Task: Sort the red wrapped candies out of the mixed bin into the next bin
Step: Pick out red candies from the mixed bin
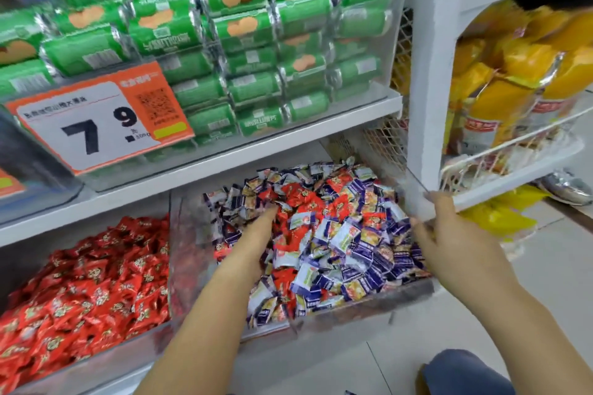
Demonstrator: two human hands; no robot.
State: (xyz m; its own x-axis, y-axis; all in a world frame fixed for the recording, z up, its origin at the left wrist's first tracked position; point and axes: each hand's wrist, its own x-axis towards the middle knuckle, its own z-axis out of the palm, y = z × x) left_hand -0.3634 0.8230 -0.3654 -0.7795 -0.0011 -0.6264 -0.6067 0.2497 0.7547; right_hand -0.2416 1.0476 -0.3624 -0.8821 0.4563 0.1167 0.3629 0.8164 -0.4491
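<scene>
A clear mixed bin (410, 293) on the bottom shelf holds purple-and-white candies with red wrapped candies (303, 199) scattered among them. To its left, a second clear bin (134, 351) is full of red candies only. My left hand (253, 240) reaches into the mixed bin, fingers stretched forward onto the pile near a patch of red ones. My right hand (455, 234) grips the mixed bin's right wall, fingers curled over its rim.
Above, a white shelf (224, 167) carries stacked green biscuit packs (244, 26) behind a clear front and an orange price tag (96, 125). A white upright post (430, 74) and a wire basket of yellow bags (513, 90) stand at right. My knee (465, 375) is at bottom right.
</scene>
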